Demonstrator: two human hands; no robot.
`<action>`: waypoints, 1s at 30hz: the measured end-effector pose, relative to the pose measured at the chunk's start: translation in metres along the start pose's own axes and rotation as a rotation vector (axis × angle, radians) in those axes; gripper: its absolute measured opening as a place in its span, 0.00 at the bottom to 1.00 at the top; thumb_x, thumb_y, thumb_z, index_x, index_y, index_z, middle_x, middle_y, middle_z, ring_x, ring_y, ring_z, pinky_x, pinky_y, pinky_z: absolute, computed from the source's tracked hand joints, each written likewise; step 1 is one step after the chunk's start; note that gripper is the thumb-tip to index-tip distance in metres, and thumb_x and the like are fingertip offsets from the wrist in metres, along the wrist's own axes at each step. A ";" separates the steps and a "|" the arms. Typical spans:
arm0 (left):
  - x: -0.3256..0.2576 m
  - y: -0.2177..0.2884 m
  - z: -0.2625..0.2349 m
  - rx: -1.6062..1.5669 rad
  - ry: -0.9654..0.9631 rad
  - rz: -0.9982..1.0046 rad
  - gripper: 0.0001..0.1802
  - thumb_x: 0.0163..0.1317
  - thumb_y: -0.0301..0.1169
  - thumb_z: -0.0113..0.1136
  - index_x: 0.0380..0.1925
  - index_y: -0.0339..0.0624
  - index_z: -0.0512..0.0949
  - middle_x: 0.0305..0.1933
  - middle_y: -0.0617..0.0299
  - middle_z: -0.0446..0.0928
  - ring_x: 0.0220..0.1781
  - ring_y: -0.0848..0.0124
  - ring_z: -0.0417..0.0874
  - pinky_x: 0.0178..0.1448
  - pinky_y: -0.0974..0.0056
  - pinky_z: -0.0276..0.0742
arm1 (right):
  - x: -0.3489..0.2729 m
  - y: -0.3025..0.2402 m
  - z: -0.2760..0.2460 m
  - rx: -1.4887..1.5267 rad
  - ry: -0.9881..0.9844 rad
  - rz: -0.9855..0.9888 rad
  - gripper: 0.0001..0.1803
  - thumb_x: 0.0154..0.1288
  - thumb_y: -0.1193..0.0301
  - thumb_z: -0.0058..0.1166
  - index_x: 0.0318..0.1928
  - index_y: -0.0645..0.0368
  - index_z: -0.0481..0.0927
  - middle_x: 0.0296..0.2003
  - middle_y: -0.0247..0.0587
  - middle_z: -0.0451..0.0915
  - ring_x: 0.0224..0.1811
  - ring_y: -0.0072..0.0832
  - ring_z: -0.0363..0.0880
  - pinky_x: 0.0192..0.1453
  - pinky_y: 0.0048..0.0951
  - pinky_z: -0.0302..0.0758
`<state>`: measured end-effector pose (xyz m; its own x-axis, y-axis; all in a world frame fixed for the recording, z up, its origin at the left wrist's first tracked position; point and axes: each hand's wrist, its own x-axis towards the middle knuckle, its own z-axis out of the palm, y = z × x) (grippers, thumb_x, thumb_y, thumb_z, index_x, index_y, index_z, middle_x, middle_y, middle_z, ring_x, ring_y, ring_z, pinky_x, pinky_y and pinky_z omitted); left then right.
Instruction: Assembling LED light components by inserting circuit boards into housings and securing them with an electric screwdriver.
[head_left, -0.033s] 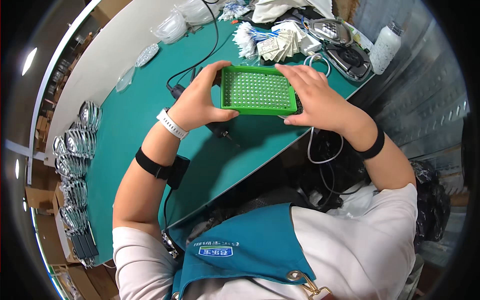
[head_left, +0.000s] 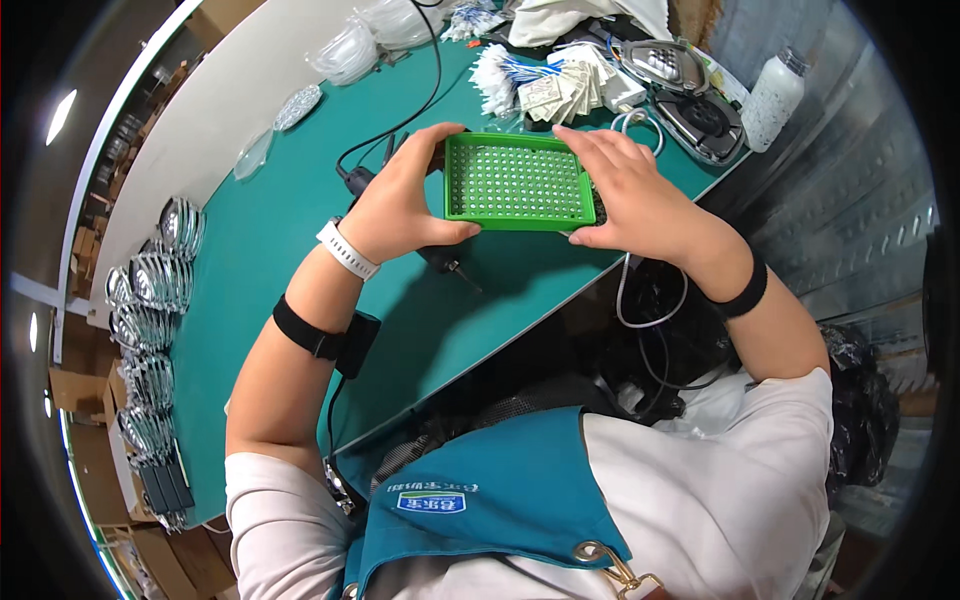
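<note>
A green rectangular tray (head_left: 520, 225) is held up over the table, its inside facing me. Rows of small pale silvery pieces fill its grid of holes; what they are is too small to tell. My left hand (head_left: 400, 205) is closed on the left end, thumb at the near edge and fingers at the far edge. The opposite end is gripped by my right hand (head_left: 640, 195) in the same way. Partly hidden beneath my left hand lies a black corded power screwdriver (head_left: 440, 262), its bit pointing toward the near edge. Something dark and grainy shows behind the tray's right end.
Stacks of shiny metal-looking parts (head_left: 160, 285) line the table's left side. At the back are clear plastic parts (head_left: 345, 55), bundled white-and-blue wires (head_left: 495, 80), a grey-and-black opened device (head_left: 700, 120) and a white speckled bottle (head_left: 775, 100). A black cable (head_left: 435, 85) crosses the green table (head_left: 260, 250).
</note>
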<state>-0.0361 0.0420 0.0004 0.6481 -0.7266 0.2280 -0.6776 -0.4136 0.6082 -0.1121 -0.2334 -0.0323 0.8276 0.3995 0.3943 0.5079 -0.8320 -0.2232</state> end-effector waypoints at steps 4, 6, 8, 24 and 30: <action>-0.029 0.008 -0.009 -0.042 0.054 -0.054 0.51 0.39 0.32 0.74 0.65 0.36 0.58 0.61 0.49 0.67 0.66 0.57 0.68 0.72 0.56 0.61 | 0.008 -0.017 -0.005 0.071 -0.014 -0.043 0.54 0.42 0.62 0.71 0.69 0.58 0.55 0.59 0.50 0.69 0.63 0.49 0.63 0.66 0.46 0.60; -0.050 0.015 -0.016 0.002 0.100 -0.014 0.48 0.40 0.30 0.74 0.62 0.36 0.59 0.60 0.49 0.67 0.66 0.57 0.69 0.72 0.56 0.61 | 0.009 -0.029 -0.008 0.147 0.069 -0.108 0.53 0.40 0.65 0.70 0.68 0.58 0.57 0.57 0.51 0.70 0.61 0.48 0.64 0.65 0.46 0.61; -0.077 0.029 -0.021 0.003 0.165 0.006 0.46 0.40 0.29 0.73 0.61 0.37 0.60 0.60 0.49 0.67 0.65 0.57 0.69 0.72 0.56 0.61 | 0.012 -0.050 -0.015 0.200 0.086 -0.184 0.52 0.39 0.65 0.70 0.68 0.58 0.58 0.56 0.51 0.70 0.60 0.48 0.64 0.65 0.46 0.61; -0.279 0.020 0.005 0.176 0.194 -0.338 0.43 0.40 0.28 0.69 0.60 0.40 0.63 0.61 0.51 0.68 0.63 0.54 0.69 0.66 0.57 0.66 | -0.005 -0.194 0.086 0.335 -0.098 -0.347 0.45 0.33 0.67 0.73 0.56 0.61 0.67 0.48 0.47 0.70 0.51 0.46 0.67 0.57 0.45 0.64; -0.280 0.010 0.010 0.244 0.285 -0.307 0.42 0.40 0.27 0.69 0.60 0.40 0.63 0.63 0.49 0.67 0.62 0.51 0.70 0.64 0.56 0.68 | -0.007 -0.208 0.096 0.249 -0.070 -0.263 0.46 0.32 0.66 0.73 0.57 0.63 0.66 0.50 0.50 0.71 0.54 0.48 0.67 0.60 0.44 0.64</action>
<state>-0.2275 0.2362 -0.0648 0.8774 -0.3853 0.2857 -0.4793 -0.7271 0.4915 -0.2008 -0.0259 -0.0742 0.6712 0.6197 0.4068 0.7408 -0.5816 -0.3361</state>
